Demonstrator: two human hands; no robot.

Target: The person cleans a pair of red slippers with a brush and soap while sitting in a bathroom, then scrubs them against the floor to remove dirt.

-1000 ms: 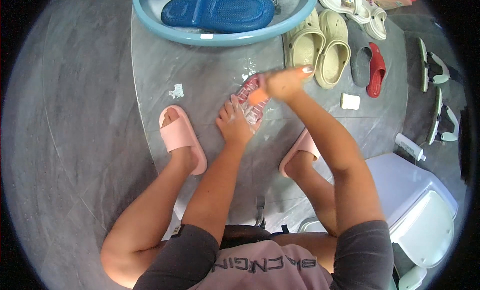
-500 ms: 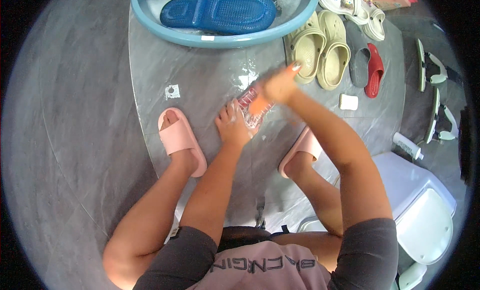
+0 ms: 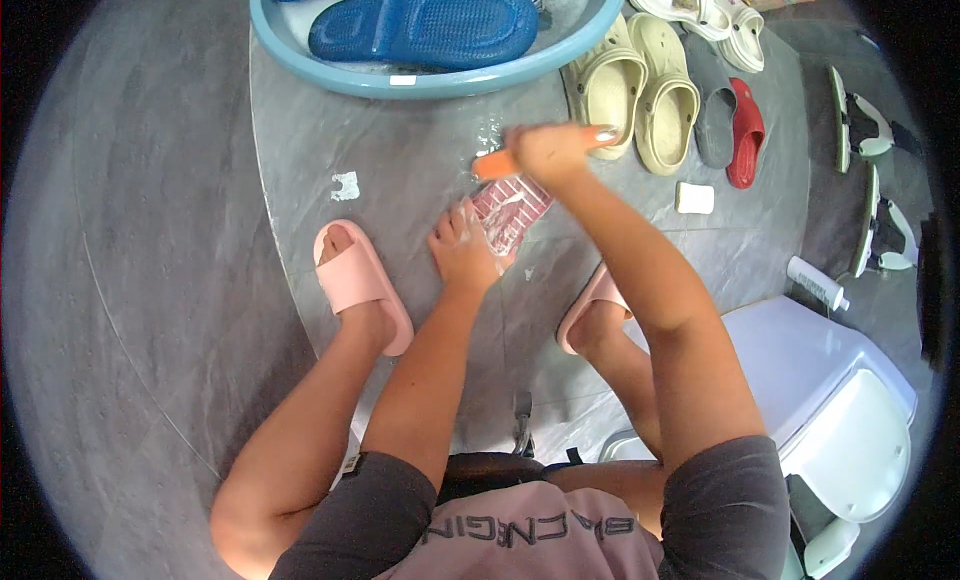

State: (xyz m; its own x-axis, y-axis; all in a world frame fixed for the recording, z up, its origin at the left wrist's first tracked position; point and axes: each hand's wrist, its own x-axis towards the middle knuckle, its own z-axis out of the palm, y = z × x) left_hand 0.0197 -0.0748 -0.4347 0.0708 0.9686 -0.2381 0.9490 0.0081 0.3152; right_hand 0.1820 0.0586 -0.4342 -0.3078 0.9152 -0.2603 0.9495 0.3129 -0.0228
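My left hand (image 3: 467, 250) holds a dark pink, grid-patterned piece that looks like a slipper sole (image 3: 518, 212), its heel end hidden under my fingers. White suds lie on its ridges and on my fingers. Wrapped round an orange scrubbing brush (image 3: 493, 166), my right hand (image 3: 552, 158) hovers at the far end of the sole. The brush's bristles do not show clearly. Beyond my hands stands a light blue basin (image 3: 440, 84), with a blue slipper (image 3: 470, 25) lying in soapy water.
Beige clogs (image 3: 667, 130), a grey slipper (image 3: 713, 130), a red slipper (image 3: 745, 145) and white clogs (image 3: 742, 42) stand at the far right. A white soap bar (image 3: 695, 198) and a white tube (image 3: 815, 283) lie nearer. My feet wear pink slides (image 3: 352, 280).
My right hand with the brush has moved slightly away from me and left, uncovering more of the sole. My left hand has stayed in place.
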